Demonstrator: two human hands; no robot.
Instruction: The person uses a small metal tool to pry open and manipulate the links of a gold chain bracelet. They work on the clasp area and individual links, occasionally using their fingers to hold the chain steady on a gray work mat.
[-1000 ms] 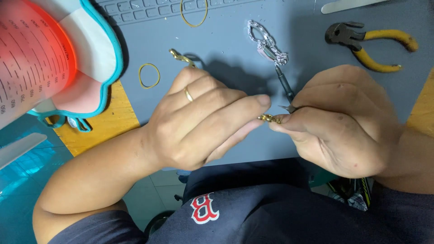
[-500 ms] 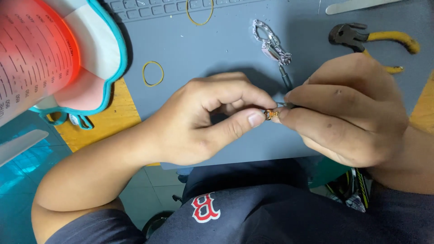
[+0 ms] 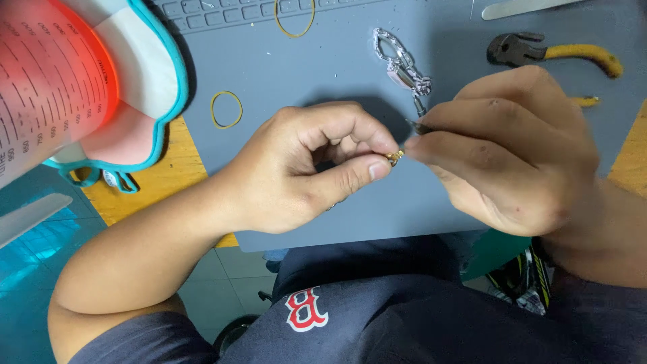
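Because the small gold piece (image 3: 395, 157) is so tiny, we hold it up above the grey mat (image 3: 323, 74), close to the body, where we can see it well. Our left hand (image 3: 306, 168) pinches it between thumb and forefinger, the other fingers curled in. Our right hand (image 3: 512, 145) is closed around a thin dark tool (image 3: 416, 125), whose tip meets the piece. Farther on the mat lie a silver chain (image 3: 402, 61), yellow rubber bands (image 3: 226, 109) and pliers (image 3: 549, 54).

Bright, even light; soft shadows below hands.
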